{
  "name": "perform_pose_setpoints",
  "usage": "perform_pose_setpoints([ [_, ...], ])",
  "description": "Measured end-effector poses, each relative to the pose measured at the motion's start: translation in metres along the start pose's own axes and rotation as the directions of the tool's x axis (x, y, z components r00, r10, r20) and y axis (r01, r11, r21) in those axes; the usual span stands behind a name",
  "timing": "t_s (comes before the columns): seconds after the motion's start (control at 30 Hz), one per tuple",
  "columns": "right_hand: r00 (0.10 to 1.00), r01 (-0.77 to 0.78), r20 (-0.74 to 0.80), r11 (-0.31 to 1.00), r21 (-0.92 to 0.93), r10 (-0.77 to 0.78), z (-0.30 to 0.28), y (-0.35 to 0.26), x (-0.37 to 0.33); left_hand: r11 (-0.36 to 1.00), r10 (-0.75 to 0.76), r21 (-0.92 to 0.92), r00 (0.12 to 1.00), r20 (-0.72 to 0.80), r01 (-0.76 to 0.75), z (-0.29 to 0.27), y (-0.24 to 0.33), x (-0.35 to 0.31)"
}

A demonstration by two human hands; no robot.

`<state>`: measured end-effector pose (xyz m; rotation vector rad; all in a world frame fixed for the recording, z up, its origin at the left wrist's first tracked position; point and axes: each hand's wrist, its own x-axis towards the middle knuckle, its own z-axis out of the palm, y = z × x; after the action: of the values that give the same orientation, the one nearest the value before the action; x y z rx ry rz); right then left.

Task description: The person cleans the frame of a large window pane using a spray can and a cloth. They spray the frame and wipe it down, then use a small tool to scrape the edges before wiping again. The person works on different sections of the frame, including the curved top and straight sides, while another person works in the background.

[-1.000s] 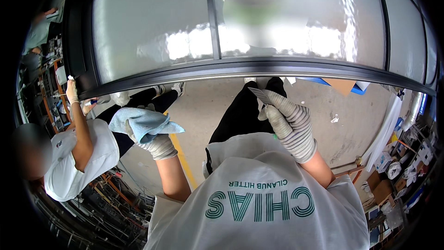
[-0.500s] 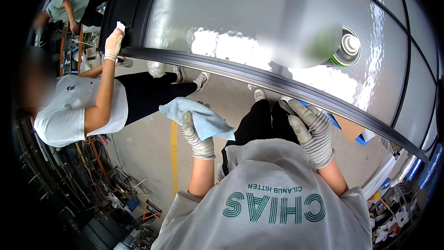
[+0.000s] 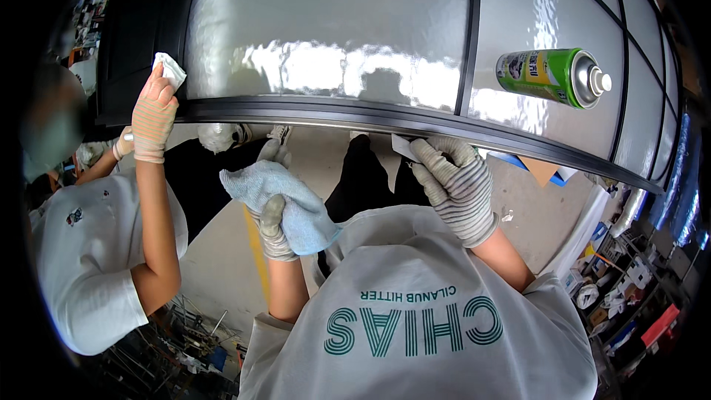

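A light blue cloth (image 3: pixel 285 196) hangs bunched in my left hand (image 3: pixel 274 230), whose striped glove closes its thumb over the fabric, below the panel's edge. My right hand (image 3: pixel 461 189), also in a striped glove, pinches a small flat pale blade (image 3: pixel 404 147), seemingly a scraper. Its tip is at or just beside the dark frame rail (image 3: pixel 318 112); I cannot tell whether it touches. Above the rail lies a glossy grey panel (image 3: pixel 341 15) with black dividing strips. A green spray can (image 3: pixel 548 76) lies on its side on the panel, nozzle to the right.
At left stands a co-worker in a white shirt (image 3: pixel 111 252); their gloved hand (image 3: pixel 155 115) holds a white wipe (image 3: pixel 170 70) against the frame's black end. Cardboard and blue pieces (image 3: pixel 539 169) lie below the rail. Cluttered shelving (image 3: pixel 629 289) stands at right.
My right hand has risen to the rail, and the blade now shows clearly. The cloth stays in my left hand. My view has shifted, and the co-worker appears closer at left.
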<state>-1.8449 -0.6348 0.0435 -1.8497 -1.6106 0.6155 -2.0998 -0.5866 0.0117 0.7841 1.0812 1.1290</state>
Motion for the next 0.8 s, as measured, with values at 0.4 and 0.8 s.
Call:
perform_pose_setpoints([
  [0.4, 0.996, 0.014, -0.086, 0.982, -0.191, -0.030, 0.033, -0.003, 0.021, 0.921, -0.328, -0.176, 0.935, 0.131, 0.348, -0.028, 0.011, 0.016],
  [0.8, 0.989, 0.149, 0.029, 0.976, -0.158, -0.147, 0.018, 0.011, 0.035, 0.900, -0.420, -0.073, 0.900, 0.120, 0.430, -0.038, -0.009, 0.014],
])
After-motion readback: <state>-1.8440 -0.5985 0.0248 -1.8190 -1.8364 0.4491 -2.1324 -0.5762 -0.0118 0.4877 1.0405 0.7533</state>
